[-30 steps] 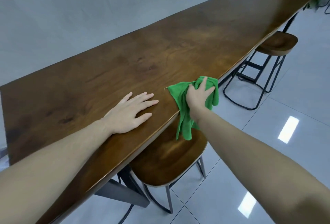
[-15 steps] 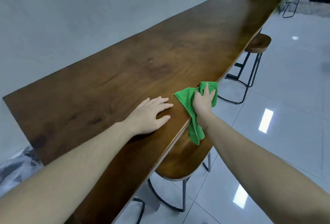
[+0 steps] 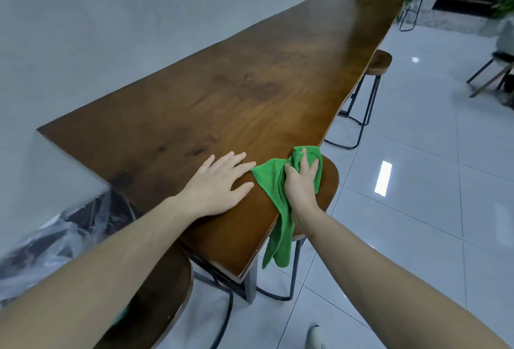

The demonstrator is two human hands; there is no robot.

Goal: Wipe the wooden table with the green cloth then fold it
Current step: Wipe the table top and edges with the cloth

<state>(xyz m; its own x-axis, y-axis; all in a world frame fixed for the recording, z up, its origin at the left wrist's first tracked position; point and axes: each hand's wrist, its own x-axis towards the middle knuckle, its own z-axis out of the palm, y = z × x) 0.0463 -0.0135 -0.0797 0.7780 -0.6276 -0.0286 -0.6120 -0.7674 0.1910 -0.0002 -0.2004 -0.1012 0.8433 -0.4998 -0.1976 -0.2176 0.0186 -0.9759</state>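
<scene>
Roughly, going left to right: a crumpled clear plastic bag (image 3: 52,240) is sitting on the floor at far left, below the counter's short end. A long wooden counter (image 3: 250,92) is running away toward the upper right, w/ a grey wall along its far side. The left hand (image 3: 219,184) is lying flat on the wood near the front edge, fingers (image 3: 236,158) straight and slightly spread, holding nothing. Just beside it, touching or nearly touching its fingertips, the green cloth (image 3: 274,179) is lying bunched at the counter's front edge, approx. half of it hanging down off the edge. The right hand (image 3: 301,184) is pressing on top of the cloth, fingers (image 3: 304,158) spread and slightly curled into the fabric. A wooden stool (image 3: 331,179) is tucked under the edge below that hand; another stool (image 3: 379,63) is standing farther along. Cloth's long axis is running across the edge, so the unwiped length is lying ahead and left of the right hand, which is the nearer one.
</scene>
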